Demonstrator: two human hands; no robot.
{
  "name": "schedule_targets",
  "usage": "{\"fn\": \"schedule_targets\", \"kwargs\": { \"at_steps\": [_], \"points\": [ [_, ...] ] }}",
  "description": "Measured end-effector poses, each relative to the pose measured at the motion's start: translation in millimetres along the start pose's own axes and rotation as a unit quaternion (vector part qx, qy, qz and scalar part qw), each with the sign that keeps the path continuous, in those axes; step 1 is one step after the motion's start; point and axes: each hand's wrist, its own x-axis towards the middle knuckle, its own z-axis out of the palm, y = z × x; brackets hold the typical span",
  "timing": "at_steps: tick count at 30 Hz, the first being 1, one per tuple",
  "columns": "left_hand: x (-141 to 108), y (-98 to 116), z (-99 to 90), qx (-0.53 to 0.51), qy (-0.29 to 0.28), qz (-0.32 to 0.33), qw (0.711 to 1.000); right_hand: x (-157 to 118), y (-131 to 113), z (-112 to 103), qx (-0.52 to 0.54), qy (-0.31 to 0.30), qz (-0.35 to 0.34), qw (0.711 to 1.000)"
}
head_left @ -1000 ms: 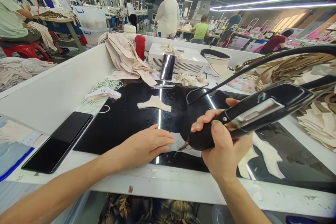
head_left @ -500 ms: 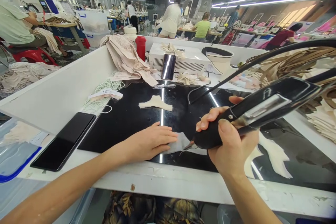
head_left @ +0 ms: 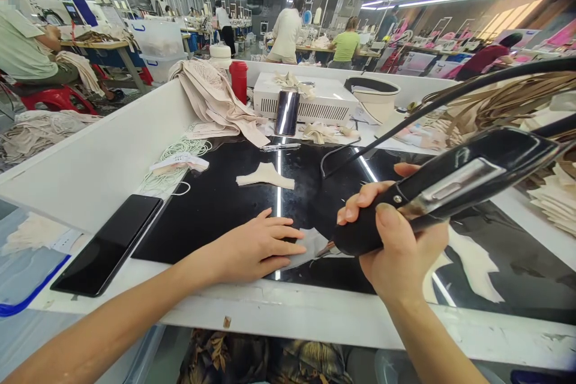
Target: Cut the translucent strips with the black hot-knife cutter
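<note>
Moved since half a second ago: our left hand (head_left: 258, 247) spreads its fingers wider, and the person in white (head_left: 287, 30) at upper centre stands straighter.
Phone: large and dark (head_left: 110, 245), it lies flat at lower left, near the black mat (head_left: 202, 222).
Cords: pale green cord (head_left: 155, 181) lies tangled left of centre, under a small white strip (head_left: 180, 162).
Left hand: open and flat near the centre, our fingertips rest on the grey piece (head_left: 310, 245).
Cream scrap: one shaped scrap (head_left: 265, 176) sits above that hand, apart from our fingers.
Grey piece: thin, it lies on the mat at lower centre, between our hands.
Tool tip: metal, it points down at the piece near our left fingertips; whether it touches, we cannot tell.
Right hand: our right hand (head_left: 400, 246) grips the black handheld tool (head_left: 432, 192) right of centre.
Cut pieces: cream cut pieces (head_left: 477, 261) lie on the mat at lower right.
</note>
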Motion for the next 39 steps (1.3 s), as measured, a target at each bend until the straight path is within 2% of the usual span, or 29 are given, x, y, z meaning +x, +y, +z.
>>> {"fn": "schedule_targets", "kwargs": {
  "at_steps": [10, 15, 22, 31, 39],
  "points": [
    [-1, 6, -0.5, 0.033, -0.009, 0.002, 0.999, -3, -3, -2, -0.011, 0.008, 0.004, 1.000],
    [-1, 6, -0.7, 0.040, -0.008, 0.005, 0.999, -3, -8, 5, 0.012, 0.019, -0.004, 1.000],
    [-1, 6, -0.1, 0.043, -0.013, 0.008, 0.999, -11, -7, 11, 0.013, 0.004, 0.007, 1.000],
    [-1, 6, 0.4, 0.015, -0.013, -0.008, 1.000, -17, -4, 8, -0.002, -0.019, 0.001, 1.000],
    [1, 9, 0.9, -0.012, 0.003, -0.029, 1.000, -19, -7, 14, 0.009, -0.009, 0.008, 1.000]
  ]
}}
